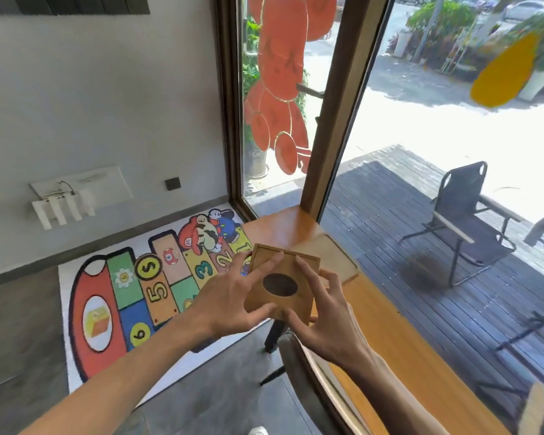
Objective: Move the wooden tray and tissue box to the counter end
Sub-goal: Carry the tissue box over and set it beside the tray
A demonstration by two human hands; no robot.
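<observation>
Both of your hands are on the tissue box [281, 282], a square wooden box with a dark oval opening in its top, just below the centre of the frame. Your left hand [233, 296] clasps its left side, fingers spread over the top and thumb along the near edge. Your right hand [324, 312] clasps the right side, index finger lying across the top beside the oval and thumb pressed to the near edge. The box is tilted, its far corner pointing toward the window, and it sits over the left edge of the tabletop [390, 334]; you cannot tell whether its base touches the wood.

The wooden tray [333, 255], flat and pale with a raised rim, lies on the tabletop just beyond and to the right of the box, near the far end where the tabletop meets the window frame [336, 120].

At lower left of the frame a colourful numbered rug [132, 296] covers the floor. Through the glass at right, a folding chair [465, 221] stands on the dark decking.
</observation>
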